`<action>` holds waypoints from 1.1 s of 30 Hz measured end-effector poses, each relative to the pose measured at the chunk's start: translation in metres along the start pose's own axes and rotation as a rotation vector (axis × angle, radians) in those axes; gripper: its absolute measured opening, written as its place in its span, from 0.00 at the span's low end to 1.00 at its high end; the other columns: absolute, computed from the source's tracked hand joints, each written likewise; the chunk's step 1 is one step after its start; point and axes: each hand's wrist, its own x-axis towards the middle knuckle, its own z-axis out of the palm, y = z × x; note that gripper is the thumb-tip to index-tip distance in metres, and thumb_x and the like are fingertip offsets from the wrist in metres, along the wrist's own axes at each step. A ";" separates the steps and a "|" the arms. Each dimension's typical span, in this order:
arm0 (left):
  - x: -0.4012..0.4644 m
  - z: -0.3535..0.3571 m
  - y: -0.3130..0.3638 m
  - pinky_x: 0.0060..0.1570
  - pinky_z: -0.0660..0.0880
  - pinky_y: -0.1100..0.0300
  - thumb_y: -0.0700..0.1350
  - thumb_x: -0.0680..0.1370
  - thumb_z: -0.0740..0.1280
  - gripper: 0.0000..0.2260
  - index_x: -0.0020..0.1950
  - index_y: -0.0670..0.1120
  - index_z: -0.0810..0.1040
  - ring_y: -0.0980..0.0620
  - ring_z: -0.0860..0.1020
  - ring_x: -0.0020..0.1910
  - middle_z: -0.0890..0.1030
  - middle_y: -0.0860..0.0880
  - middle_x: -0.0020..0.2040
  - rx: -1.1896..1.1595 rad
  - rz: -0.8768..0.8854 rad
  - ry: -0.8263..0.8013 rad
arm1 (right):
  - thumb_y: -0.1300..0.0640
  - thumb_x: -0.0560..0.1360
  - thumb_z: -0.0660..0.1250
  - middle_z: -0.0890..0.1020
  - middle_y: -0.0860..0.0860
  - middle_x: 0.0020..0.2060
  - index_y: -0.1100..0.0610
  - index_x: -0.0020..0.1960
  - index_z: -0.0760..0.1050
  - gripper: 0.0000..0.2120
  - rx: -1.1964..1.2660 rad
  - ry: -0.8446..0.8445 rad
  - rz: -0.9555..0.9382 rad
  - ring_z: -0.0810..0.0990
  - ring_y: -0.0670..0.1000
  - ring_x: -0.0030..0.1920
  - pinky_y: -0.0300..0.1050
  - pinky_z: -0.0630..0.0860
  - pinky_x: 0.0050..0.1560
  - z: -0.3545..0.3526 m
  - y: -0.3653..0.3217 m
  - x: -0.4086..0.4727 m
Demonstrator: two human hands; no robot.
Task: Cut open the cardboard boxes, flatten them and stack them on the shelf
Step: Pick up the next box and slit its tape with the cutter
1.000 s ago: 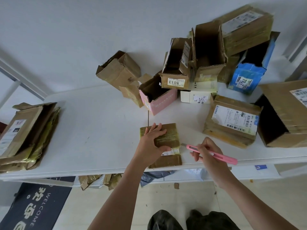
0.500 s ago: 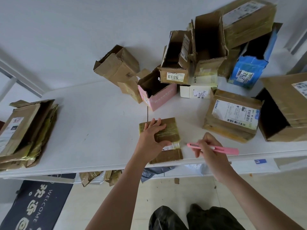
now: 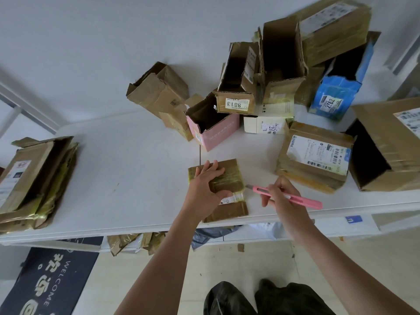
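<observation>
A small flat brown box (image 3: 229, 178) wrapped in yellowish tape lies near the front edge of the white table (image 3: 127, 169). My left hand (image 3: 205, 184) lies on top of it, fingers spread, thumb along its near side. My right hand (image 3: 280, 194) holds a pink utility knife (image 3: 288, 196) just right of the box. The knife's blade tip points at the box's right edge. A stack of flattened boxes (image 3: 34, 180) lies at the table's left end.
Several open and sealed boxes crowd the back right: a pink box (image 3: 214, 135), a blue box (image 3: 334, 98), a labelled brown box (image 3: 316, 160) and a large brown box (image 3: 391, 146). Cardboard scraps (image 3: 134, 242) lie under the table, beside a dark welcome mat (image 3: 47, 280).
My right hand has brought the knife left, so its blade tip now sits at the box's right edge. My left hand stays on the box.
</observation>
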 end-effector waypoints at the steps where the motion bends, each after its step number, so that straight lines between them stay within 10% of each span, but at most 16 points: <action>1: 0.000 0.000 0.000 0.70 0.43 0.63 0.47 0.70 0.78 0.32 0.72 0.54 0.72 0.69 0.47 0.70 0.61 0.62 0.75 0.003 -0.004 0.002 | 0.53 0.78 0.61 0.82 0.52 0.33 0.55 0.38 0.70 0.11 0.001 0.010 -0.003 0.76 0.71 0.46 0.62 0.76 0.45 -0.002 -0.004 0.002; 5: 0.000 0.000 0.000 0.70 0.44 0.63 0.47 0.70 0.79 0.32 0.72 0.54 0.72 0.69 0.47 0.70 0.62 0.63 0.75 -0.009 -0.013 0.004 | 0.60 0.81 0.60 0.81 0.54 0.34 0.61 0.42 0.69 0.10 0.026 0.038 -0.050 0.76 0.73 0.49 0.73 0.72 0.52 0.011 -0.022 0.026; 11: -0.001 0.000 -0.001 0.71 0.43 0.65 0.46 0.69 0.79 0.32 0.72 0.53 0.73 0.72 0.47 0.69 0.62 0.62 0.75 -0.007 0.014 0.000 | 0.62 0.81 0.59 0.80 0.51 0.31 0.60 0.40 0.67 0.11 0.030 -0.033 -0.082 0.72 0.51 0.30 0.35 0.70 0.31 0.016 -0.008 0.021; 17: -0.001 -0.001 -0.001 0.72 0.42 0.65 0.44 0.70 0.79 0.32 0.72 0.52 0.73 0.70 0.48 0.71 0.63 0.60 0.76 -0.001 0.027 -0.021 | 0.63 0.81 0.60 0.79 0.55 0.32 0.59 0.39 0.67 0.12 0.008 -0.083 -0.127 0.72 0.40 0.28 0.29 0.71 0.34 0.008 -0.011 0.010; 26: 0.001 -0.002 -0.001 0.73 0.45 0.61 0.46 0.70 0.79 0.32 0.72 0.54 0.73 0.68 0.49 0.72 0.61 0.65 0.74 0.008 0.021 -0.010 | 0.61 0.82 0.60 0.81 0.55 0.35 0.61 0.43 0.69 0.08 -0.096 -0.145 -0.152 0.67 0.44 0.25 0.34 0.67 0.27 -0.009 -0.021 0.000; 33: 0.001 -0.002 -0.001 0.73 0.47 0.60 0.47 0.70 0.79 0.32 0.72 0.55 0.73 0.68 0.49 0.72 0.61 0.67 0.72 -0.002 0.020 -0.005 | 0.61 0.79 0.66 0.81 0.57 0.41 0.65 0.51 0.75 0.07 -0.677 0.378 -0.560 0.77 0.58 0.42 0.51 0.74 0.40 -0.066 -0.046 0.059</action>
